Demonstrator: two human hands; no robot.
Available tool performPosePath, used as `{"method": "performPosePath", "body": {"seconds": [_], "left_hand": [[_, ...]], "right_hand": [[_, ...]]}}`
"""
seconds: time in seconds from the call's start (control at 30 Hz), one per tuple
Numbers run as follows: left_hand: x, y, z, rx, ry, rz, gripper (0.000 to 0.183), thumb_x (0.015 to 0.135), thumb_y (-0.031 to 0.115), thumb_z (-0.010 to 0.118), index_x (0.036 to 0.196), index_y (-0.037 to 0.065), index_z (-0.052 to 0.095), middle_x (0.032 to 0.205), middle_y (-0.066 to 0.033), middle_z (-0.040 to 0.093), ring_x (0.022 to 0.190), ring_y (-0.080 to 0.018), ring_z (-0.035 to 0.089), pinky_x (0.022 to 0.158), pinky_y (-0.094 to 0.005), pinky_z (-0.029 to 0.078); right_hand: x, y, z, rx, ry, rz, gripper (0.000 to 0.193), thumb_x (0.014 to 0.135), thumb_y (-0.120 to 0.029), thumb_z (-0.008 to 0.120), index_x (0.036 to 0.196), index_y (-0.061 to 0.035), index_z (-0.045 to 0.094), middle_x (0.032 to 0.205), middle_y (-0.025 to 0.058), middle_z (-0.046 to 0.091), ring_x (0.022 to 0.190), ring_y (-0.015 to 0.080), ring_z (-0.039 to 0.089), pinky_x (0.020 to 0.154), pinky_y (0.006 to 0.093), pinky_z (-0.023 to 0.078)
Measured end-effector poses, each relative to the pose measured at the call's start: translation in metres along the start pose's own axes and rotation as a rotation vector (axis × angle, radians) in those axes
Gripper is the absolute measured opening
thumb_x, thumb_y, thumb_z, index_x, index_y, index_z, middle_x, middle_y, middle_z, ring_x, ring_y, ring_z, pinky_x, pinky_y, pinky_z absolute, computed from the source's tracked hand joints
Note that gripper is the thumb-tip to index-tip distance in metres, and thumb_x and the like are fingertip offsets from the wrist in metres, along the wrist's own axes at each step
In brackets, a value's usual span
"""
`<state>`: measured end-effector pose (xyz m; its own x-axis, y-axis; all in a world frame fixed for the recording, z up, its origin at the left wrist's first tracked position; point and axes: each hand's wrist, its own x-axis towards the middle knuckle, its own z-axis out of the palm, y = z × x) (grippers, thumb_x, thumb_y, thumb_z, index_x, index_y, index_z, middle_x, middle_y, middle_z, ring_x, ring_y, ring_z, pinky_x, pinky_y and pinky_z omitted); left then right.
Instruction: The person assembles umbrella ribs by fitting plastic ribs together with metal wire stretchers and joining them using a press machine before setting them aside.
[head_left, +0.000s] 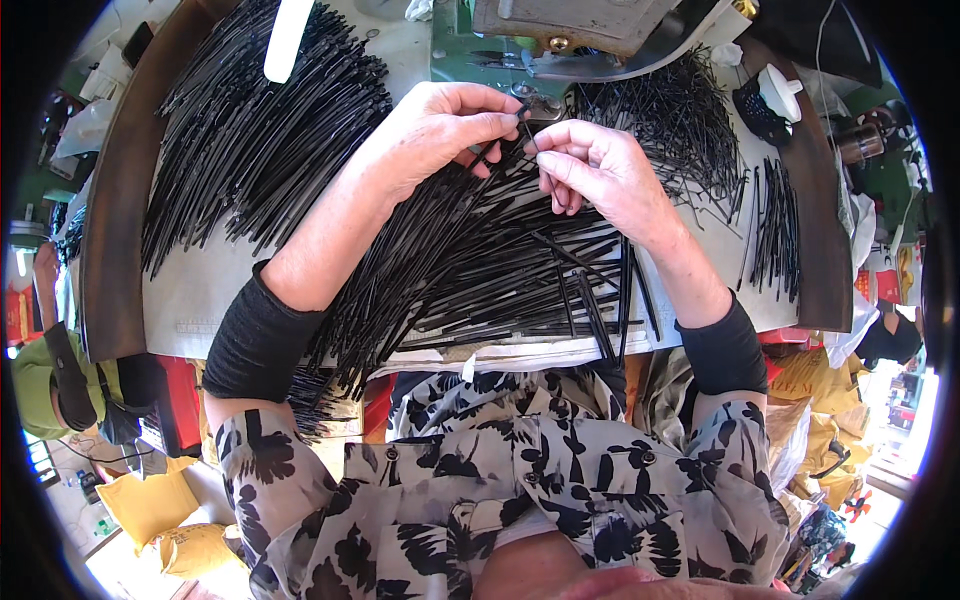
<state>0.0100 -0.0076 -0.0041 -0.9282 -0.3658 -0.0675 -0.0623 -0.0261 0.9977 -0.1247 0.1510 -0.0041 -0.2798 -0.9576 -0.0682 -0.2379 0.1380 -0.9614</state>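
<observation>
Both hands (pixel 430 130) (pixel 610 180): fingers (pixel 490 127) pinching blk strips (pixel 523 112); bare tabletop (pixel 205 295) btwn L pile (pixel 265 140) & front edge (pixel 190 352).

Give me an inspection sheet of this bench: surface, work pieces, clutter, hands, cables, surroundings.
Surface: light tabletop, mostly covered.
Work pieces: thin black strips in a left pile, a middle pile, a tangled right pile and a small far-right bundle.
Clutter: black-and-white item, upper right.
Hands: left hand and right hand pinch a thin dark piece.
Cables: thin pale cord, upper right; ends unclear.
Surroundings: machine ahead; yellowish bags, right; another person's sleeve, left.
</observation>
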Motion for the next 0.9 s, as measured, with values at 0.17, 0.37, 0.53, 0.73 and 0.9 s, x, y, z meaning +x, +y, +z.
{"method": "performPosePath", "body": {"seconds": [0.17,0.37,0.53,0.73,0.9], "left_hand": [[0.003,-0.003,-0.001,-0.010,0.012,0.001,0.029,0.085,0.019,0.063,0.103,-0.003,0.063,0.081,-0.0057,0.063,0.062,-0.0078,0.056,0.052,-0.0204,0.046],[0.004,0.007,0.001,0.122,0.091,-0.067,0.026,0.086,0.021,0.062,0.097,-0.003,0.065,0.070,-0.0023,0.059,0.049,-0.0037,0.047,0.042,-0.0174,0.035],[0.008,0.004,0.002,0.105,0.109,0.049,0.028,0.087,0.023,0.058,0.097,-0.003,0.066,0.065,-0.0009,0.056,0.044,-0.0030,0.041,0.040,-0.0170,0.030],[0.007,0.008,-0.001,0.088,0.058,-0.005,0.028,0.088,0.022,0.056,0.097,-0.003,0.065,0.063,-0.0003,0.054,0.043,-0.0022,0.038,0.039,-0.0170,0.028],[0.006,0.008,-0.004,0.093,0.050,-0.021,0.029,0.088,0.022,0.056,0.098,-0.003,0.065,0.060,0.0003,0.052,0.042,-0.0019,0.038,0.038,-0.0172,0.026]], "right_hand": [[0.001,-0.001,-0.003,0.025,-0.017,0.011,0.023,0.089,-0.015,0.053,0.103,0.0016,0.059,0.073,0.0031,0.061,0.059,0.0073,0.058,0.052,0.0193,0.046],[0.008,0.000,-0.008,0.053,0.003,-0.013,0.024,0.089,-0.016,0.053,0.104,0.0014,0.060,0.073,0.0031,0.061,0.058,0.0071,0.058,0.051,0.0188,0.046],[0.015,-0.002,-0.012,0.072,0.032,-0.035,0.024,0.090,-0.017,0.054,0.104,0.0013,0.059,0.072,0.0035,0.060,0.057,0.0069,0.056,0.050,0.0175,0.044],[0.015,-0.004,-0.013,0.042,0.049,-0.007,0.025,0.088,-0.015,0.054,0.105,0.0030,0.059,0.074,0.0044,0.062,0.058,0.0080,0.058,0.050,0.0190,0.045],[0.016,-0.003,-0.011,0.042,0.027,-0.003,0.024,0.088,-0.014,0.054,0.104,0.0030,0.060,0.073,0.0043,0.062,0.057,0.0081,0.058,0.050,0.0190,0.046]]}}
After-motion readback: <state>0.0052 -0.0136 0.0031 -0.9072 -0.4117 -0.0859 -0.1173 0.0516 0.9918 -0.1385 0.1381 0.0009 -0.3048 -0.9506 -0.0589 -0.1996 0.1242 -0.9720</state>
